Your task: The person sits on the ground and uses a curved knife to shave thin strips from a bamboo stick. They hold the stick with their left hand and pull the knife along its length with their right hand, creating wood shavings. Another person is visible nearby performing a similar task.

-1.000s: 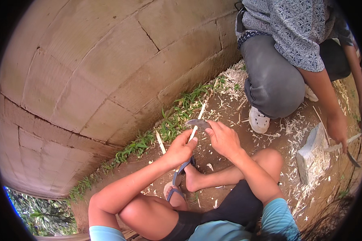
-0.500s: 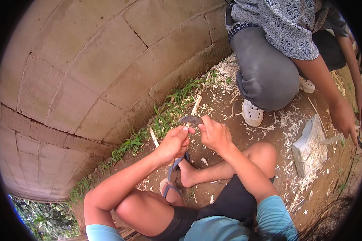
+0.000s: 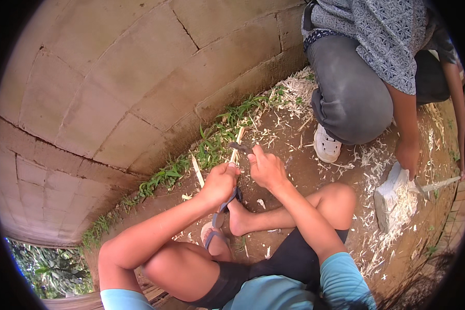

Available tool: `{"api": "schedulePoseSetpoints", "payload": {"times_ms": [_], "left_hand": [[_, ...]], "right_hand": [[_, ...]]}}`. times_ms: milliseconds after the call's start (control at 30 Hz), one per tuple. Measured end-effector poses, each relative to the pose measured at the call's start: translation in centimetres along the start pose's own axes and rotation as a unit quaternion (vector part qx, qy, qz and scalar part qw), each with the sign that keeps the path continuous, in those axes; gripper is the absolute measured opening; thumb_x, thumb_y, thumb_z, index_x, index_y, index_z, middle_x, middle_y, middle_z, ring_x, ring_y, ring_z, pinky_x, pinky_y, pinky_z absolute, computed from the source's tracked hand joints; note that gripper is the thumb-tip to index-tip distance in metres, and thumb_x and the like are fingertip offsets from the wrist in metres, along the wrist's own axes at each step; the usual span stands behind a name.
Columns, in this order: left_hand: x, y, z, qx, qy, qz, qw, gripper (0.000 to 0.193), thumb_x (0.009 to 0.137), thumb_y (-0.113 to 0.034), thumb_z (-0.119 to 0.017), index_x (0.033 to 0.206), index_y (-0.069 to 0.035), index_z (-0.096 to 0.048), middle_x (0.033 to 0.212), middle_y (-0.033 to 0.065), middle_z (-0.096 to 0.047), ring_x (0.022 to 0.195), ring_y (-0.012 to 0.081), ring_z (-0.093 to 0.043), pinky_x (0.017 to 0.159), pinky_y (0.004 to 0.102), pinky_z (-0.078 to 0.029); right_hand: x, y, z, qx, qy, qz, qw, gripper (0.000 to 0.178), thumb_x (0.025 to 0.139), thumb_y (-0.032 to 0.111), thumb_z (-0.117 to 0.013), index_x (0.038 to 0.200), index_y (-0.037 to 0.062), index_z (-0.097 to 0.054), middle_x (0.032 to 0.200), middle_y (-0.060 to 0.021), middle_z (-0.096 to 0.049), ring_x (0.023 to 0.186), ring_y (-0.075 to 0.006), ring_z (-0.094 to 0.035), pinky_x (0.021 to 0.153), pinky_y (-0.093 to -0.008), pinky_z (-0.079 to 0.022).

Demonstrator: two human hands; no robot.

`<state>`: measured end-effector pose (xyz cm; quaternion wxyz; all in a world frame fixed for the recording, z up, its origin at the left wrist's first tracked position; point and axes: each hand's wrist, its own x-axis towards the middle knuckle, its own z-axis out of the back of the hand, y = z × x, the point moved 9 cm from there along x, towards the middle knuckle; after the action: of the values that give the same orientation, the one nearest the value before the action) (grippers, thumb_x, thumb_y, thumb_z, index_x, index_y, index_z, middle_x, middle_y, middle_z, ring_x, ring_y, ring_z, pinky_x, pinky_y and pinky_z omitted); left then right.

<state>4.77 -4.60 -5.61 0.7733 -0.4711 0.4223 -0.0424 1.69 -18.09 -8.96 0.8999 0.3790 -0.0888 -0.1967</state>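
My left hand (image 3: 219, 183) is closed around a pale wooden strip (image 3: 237, 142), whose upper end sticks out beyond the fist, away from me. My right hand (image 3: 267, 168) grips a small knife (image 3: 239, 148), its handle hidden in the fist. The dark blade points left and lies across the strip just above my left fingers. Both hands are close together above my bare foot (image 3: 241, 219) and a sandalled foot (image 3: 218, 243).
Another person (image 3: 351, 93) crouches at the right, one hand (image 3: 408, 156) by a pale stone block (image 3: 385, 201) covered in shavings, near a long pale strip (image 3: 442, 183). Another strip (image 3: 197, 170) lies by the grass (image 3: 212, 147) along the block wall (image 3: 134, 88). Shavings litter the soil.
The knife blade has shifted along the strip, and its angle has changed. My hands moved slightly left. The other person's hand has moved left onto the stone block.
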Motion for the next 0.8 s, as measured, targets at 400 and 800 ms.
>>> {"api": "schedulePoseSetpoints", "payload": {"times_ms": [400,800], "left_hand": [[3.1,2.2,-0.1,0.056,0.036,0.006,0.998,0.022,0.099,-0.024,-0.038,0.099,-0.006,-0.049,0.063,-0.0032,-0.04,0.045,0.006,-0.033,0.038,0.0233,-0.023],[3.1,1.3,-0.1,0.024,0.055,0.03,0.998,0.022,0.097,-0.023,-0.039,0.101,-0.004,-0.049,0.059,-0.0032,-0.039,0.043,0.0059,-0.032,0.037,0.0238,-0.023]], "right_hand": [[0.0,-0.7,-3.4,-0.017,0.006,0.035,0.999,0.026,0.096,0.034,-0.041,0.098,0.0083,-0.044,0.071,-0.0222,-0.063,0.069,-0.0472,-0.062,0.06,-0.0577,-0.048],[1.5,-1.1,-3.1,0.051,0.017,0.004,0.999,0.028,0.096,0.035,-0.04,0.1,0.0082,-0.046,0.071,-0.0222,-0.063,0.072,-0.0469,-0.061,0.064,-0.0572,-0.045]]}}
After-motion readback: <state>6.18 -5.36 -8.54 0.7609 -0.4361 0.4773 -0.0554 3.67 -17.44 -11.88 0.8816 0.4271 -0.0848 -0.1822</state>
